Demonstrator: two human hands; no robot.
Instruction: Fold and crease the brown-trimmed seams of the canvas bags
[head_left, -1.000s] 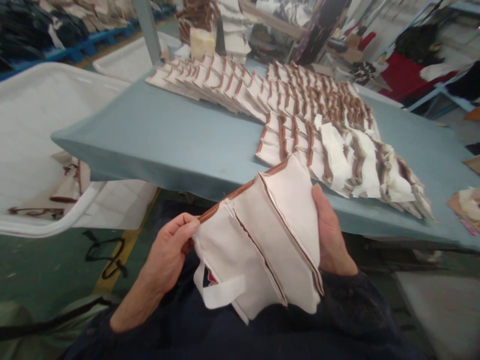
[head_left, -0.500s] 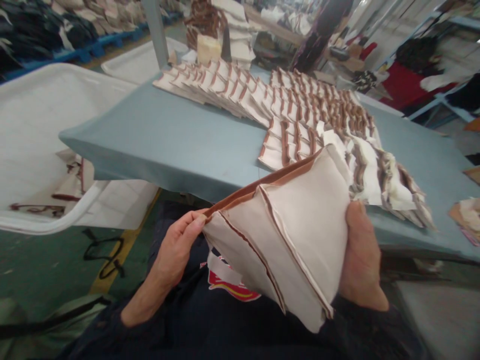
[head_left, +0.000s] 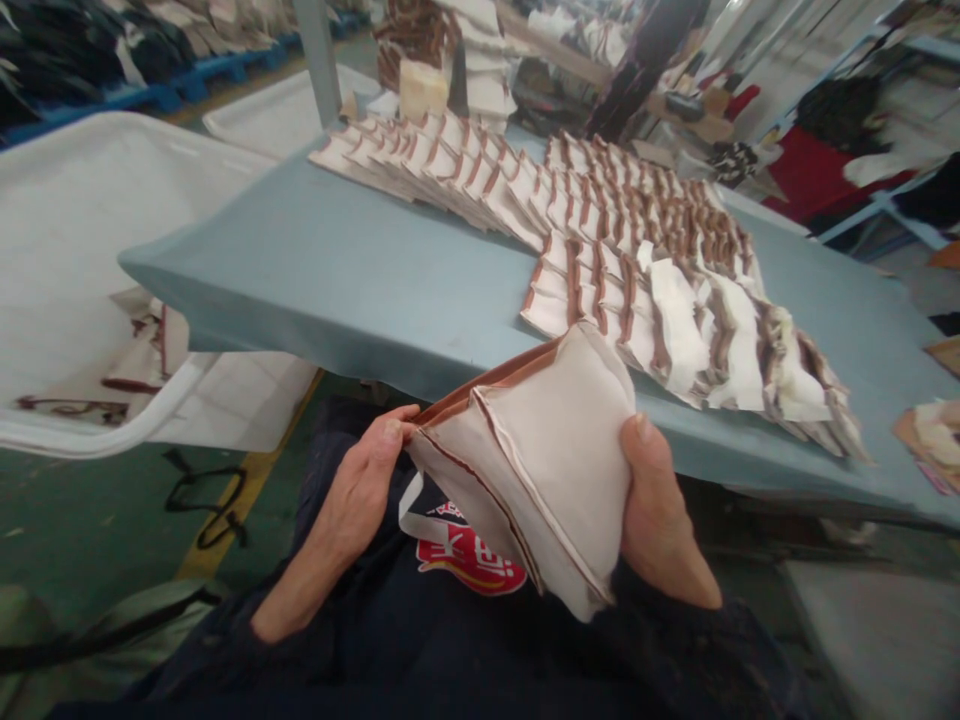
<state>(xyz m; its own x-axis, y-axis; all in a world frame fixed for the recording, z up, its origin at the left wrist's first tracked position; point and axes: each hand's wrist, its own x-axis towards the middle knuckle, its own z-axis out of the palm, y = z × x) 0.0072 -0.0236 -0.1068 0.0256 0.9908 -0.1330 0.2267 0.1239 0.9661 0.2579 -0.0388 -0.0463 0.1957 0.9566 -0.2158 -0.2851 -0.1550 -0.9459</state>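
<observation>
A cream fabric piece with brown edging and raised seams is held above my lap, in front of the table edge. My left hand pinches its left corner, where the brown strip ends. My right hand grips the right side, thumb on the near face and the other fingers hidden behind it. A white strip dangles under the left corner. Beyond the piece, rows of similar cream and brown pieces lie overlapping on the blue-green table.
To the left stands a white bin with some cream and brown pieces inside. A grey post rises at the table's far side. More pieces lie at the right edge. A black strap is on the green floor.
My right hand has moved left and slightly down, bringing the right side of the fabric piece closer to my left hand. More of the row behind it now shows.
</observation>
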